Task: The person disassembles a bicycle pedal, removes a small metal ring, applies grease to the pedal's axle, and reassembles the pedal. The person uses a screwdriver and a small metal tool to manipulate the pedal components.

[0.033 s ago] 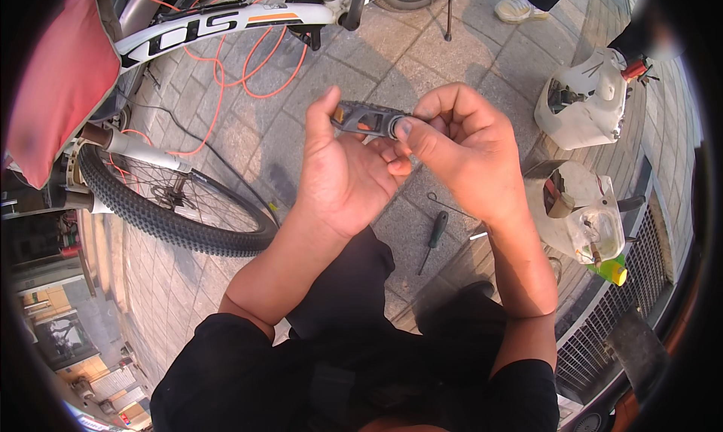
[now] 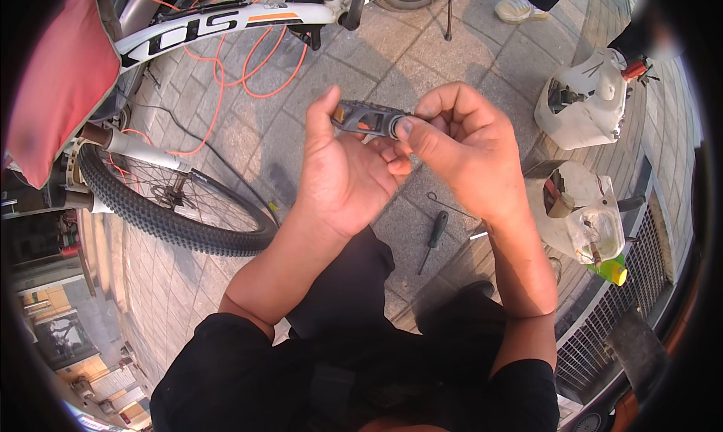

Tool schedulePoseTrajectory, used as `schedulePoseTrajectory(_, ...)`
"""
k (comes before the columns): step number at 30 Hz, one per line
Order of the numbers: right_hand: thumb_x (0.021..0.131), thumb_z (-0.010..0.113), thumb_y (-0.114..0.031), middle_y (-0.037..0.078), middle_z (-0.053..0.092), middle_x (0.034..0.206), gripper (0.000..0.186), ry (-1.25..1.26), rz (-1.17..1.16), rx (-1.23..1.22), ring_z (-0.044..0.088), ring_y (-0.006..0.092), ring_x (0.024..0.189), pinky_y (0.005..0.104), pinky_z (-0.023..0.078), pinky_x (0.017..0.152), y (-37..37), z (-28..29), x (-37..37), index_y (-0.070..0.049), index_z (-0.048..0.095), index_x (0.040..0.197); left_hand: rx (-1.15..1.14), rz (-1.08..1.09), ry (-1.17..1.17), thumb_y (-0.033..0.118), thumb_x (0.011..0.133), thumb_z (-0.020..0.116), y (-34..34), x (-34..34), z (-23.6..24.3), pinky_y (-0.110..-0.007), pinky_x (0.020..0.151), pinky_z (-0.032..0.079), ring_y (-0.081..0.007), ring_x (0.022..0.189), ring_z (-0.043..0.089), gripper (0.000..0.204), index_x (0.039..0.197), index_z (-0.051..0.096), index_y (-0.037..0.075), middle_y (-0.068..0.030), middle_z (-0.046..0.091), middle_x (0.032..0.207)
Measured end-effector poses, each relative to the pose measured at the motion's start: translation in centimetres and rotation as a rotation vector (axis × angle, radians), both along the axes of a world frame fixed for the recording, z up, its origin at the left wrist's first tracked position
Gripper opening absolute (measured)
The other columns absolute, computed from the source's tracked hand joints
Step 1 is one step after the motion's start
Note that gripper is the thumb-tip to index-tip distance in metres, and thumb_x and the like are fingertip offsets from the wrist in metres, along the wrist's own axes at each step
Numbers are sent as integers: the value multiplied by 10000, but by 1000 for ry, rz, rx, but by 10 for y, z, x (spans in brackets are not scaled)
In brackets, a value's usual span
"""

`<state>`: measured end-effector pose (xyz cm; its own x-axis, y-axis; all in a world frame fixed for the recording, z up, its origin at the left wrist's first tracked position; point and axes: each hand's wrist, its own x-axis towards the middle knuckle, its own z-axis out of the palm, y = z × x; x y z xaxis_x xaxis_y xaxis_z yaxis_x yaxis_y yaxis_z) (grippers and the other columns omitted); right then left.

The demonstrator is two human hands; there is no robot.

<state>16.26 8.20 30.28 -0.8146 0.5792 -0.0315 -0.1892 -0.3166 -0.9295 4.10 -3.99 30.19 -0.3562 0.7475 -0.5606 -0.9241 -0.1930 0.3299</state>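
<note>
A dark bicycle pedal [image 2: 367, 120] with orange reflectors is held up in front of me, above the paving. My left hand [image 2: 339, 168] grips it from the left, its thumb at the far end and its other fingers underneath. At the pedal's right end, by a round metal-rimmed opening, my right hand [image 2: 459, 146] pinches with thumb and forefinger. Whether a small part sits in that pinch is hidden by the fingers. Below the hands, a screwdriver [image 2: 437, 232] with a dark green handle lies on the ground beside a thin metal rod with a looped end [image 2: 444, 201].
A white bicycle frame [image 2: 226, 27] and a knobby-tyred wheel [image 2: 181, 228] take up the left side, near an orange hose [image 2: 221, 85]. Two cut-open white plastic jugs [image 2: 546, 127] [image 2: 602, 228] holding tools stand at right. Another person's shoe [image 2: 520, 10] is far right.
</note>
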Motion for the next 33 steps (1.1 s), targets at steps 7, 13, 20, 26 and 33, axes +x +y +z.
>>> schedulePoseTrajectory(7,964,762,19,24,637,819,153,-42,12,-27,672,85,708,261,611,652,2,6,1,49,636,1045,19,-9,18,680,940,678,0,1,1,-339,660,469,-230,821,643,682,1077,569,21,-134,670,976)
schedulePoseTrajectory(13,969,736,36,42,658,846,151,-31,48,-36,678,91,728,257,605,668,4,8,2,49,623,1068,94,-17,44,664,955,664,-2,-4,-3,-333,631,472,-248,832,677,641,1049,590,35,-157,711,985)
schedulePoseTrajectory(20,988,708,33,19,658,889,208,136,-34,26,675,89,766,243,576,710,4,2,7,50,639,1184,227,-58,-72,647,977,630,-2,-3,5,-328,637,434,-240,883,633,705,1185,666,-26,-138,729,1093)
schedulePoseTrajectory(26,937,768,-9,7,644,884,251,166,-129,422,590,74,756,282,529,655,-6,-17,3,-9,712,1182,158,-28,-33,714,975,582,0,-3,5,-342,672,502,-262,912,689,817,1230,573,-62,-170,718,1109)
schedulePoseTrajectory(33,873,807,27,38,623,863,267,137,-244,977,612,134,755,273,525,674,-13,-8,1,-15,749,1130,245,33,131,647,1011,582,-10,-4,4,-429,911,560,-298,1103,679,657,1175,650,15,-161,721,1192)
